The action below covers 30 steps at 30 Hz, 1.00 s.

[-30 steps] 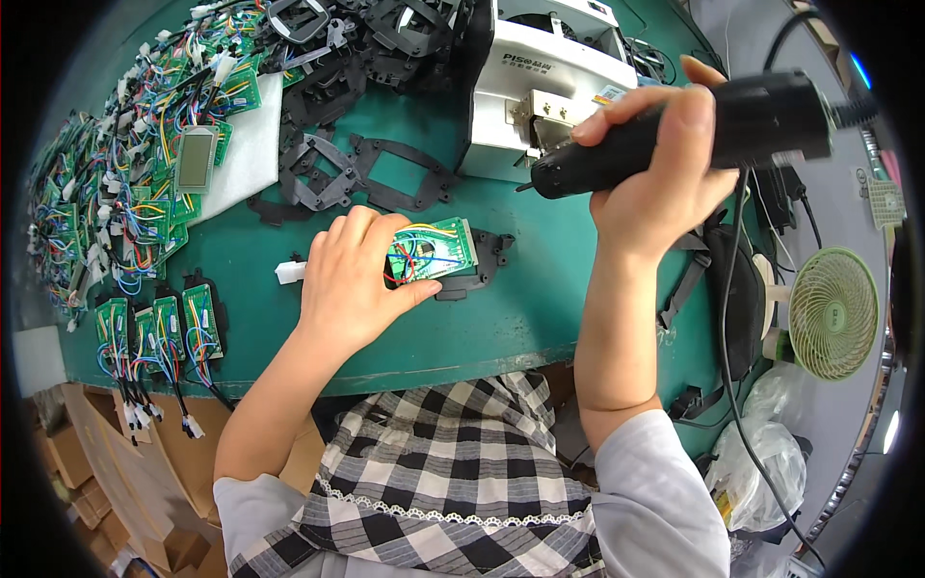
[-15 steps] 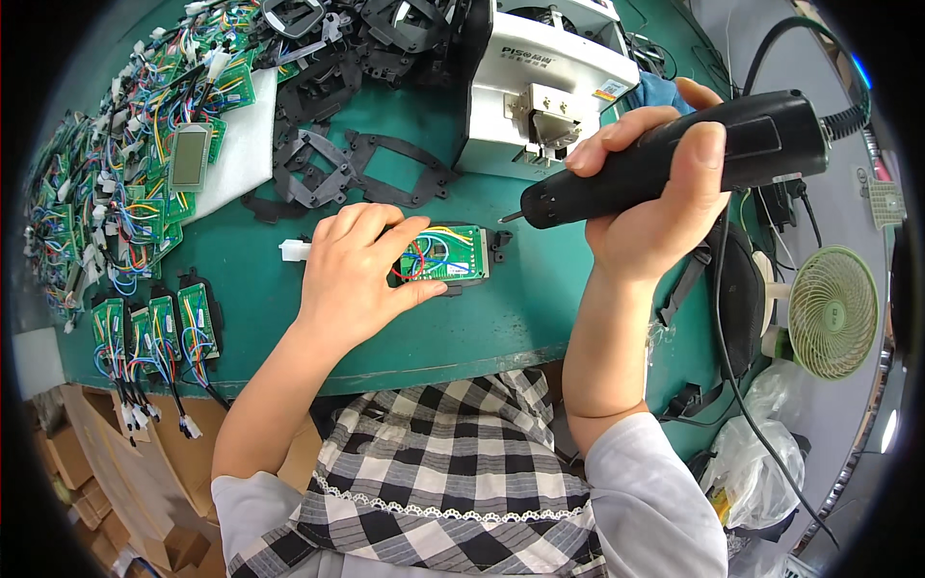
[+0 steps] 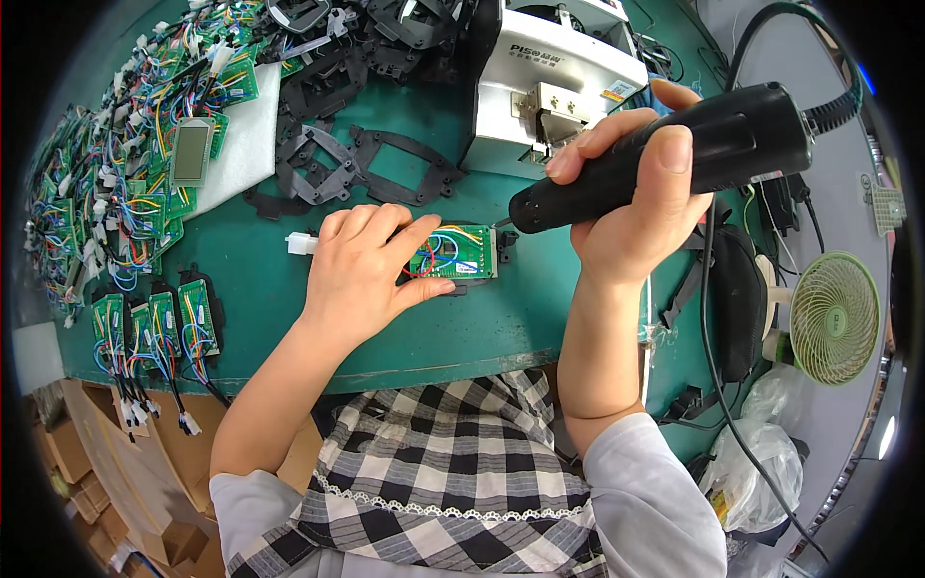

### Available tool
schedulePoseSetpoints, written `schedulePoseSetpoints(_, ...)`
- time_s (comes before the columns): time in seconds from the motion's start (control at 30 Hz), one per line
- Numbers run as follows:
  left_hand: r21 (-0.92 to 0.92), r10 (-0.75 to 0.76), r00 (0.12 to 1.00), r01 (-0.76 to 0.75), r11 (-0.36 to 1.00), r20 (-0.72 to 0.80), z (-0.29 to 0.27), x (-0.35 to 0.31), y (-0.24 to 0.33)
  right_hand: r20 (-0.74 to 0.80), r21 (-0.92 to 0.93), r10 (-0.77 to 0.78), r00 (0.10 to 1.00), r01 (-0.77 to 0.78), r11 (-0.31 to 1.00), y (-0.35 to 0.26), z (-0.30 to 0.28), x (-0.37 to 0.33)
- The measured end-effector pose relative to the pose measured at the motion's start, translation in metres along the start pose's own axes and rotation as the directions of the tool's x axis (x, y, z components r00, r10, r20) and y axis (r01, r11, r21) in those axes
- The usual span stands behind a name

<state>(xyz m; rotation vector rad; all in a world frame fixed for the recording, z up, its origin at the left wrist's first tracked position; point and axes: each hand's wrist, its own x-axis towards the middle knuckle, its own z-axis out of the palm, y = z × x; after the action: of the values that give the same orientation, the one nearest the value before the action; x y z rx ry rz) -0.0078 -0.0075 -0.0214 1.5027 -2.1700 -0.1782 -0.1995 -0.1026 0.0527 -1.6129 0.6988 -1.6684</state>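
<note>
On the bench, a green circuit board (image 3: 479, 253) with coloured wires lies in a black plastic frame (image 3: 507, 241). My left hand (image 3: 368, 252) grips it by the long edges, thumb on the near side and fingers on the far side, covering its left part. A white connector (image 3: 302, 244) pokes out to the left from under that hand. My right hand (image 3: 631, 197) is wrapped round a black electric screwdriver (image 3: 718, 144), tilted with its bit pointing left. The bit is at the board's far right corner; whether it touches a screw there I cannot tell.
A white metal machine (image 3: 549, 87) stands beyond my hands, with black plastic frames (image 3: 400, 164) left of it. Wired boards (image 3: 145, 193) are heaped at the far left; several more (image 3: 154, 323) lie at the near left edge. A green fan (image 3: 834, 316) and the screwdriver cord (image 3: 718, 376) are at right.
The screwdriver in my right hand has shifted left and slightly down, bringing its bit up to the board's corner. My left hand and the board have moved slightly right in the picture.
</note>
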Motion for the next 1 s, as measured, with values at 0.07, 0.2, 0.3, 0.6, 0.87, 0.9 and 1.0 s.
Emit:
schedulePoseSetpoints(0.07,0.011,-0.01,1.0,0.01,1.0,0.016,0.0,0.0,0.001,-0.001,0.026,0.036,0.999,-0.036,0.999,0.001,0.002,-0.001)
schedulePoseSetpoints(0.2,-0.014,-0.028,0.999,0.029,0.999,0.029,0.0,0.0,0.002,-0.003,0.04,0.04,0.999,-0.04,0.998,0.005,0.004,-0.004)
schedulePoseSetpoints(0.3,-0.019,-0.039,0.999,0.04,0.999,0.033,-0.001,-0.001,0.002,0.003,0.047,0.077,0.997,-0.077,0.996,0.008,0.007,-0.007)
schedulePoseSetpoints(0.6,-0.071,-0.075,0.996,0.078,0.994,0.04,0.0,-0.001,0.003,0.133,0.015,-0.019,0.991,0.017,1.0,0.013,0.013,-0.013)
schedulePoseSetpoints(0.87,-0.019,-0.092,0.995,0.093,0.996,0.036,0.001,-0.003,0.007,-0.028,-0.001,0.055,0.998,-0.055,0.998,0.003,0.004,0.005)
schedulePoseSetpoints(0.9,-0.009,-0.084,0.996,0.084,0.996,0.025,0.002,-0.003,0.007,-0.068,0.01,-0.023,0.997,0.024,1.0,-0.002,-0.003,0.016)
schedulePoseSetpoints(1.0,0.015,-0.079,0.997,0.078,0.997,0.016,0.002,-0.005,0.008,-0.147,0.018,-0.193,0.97,0.198,0.98,-0.011,-0.012,0.047)
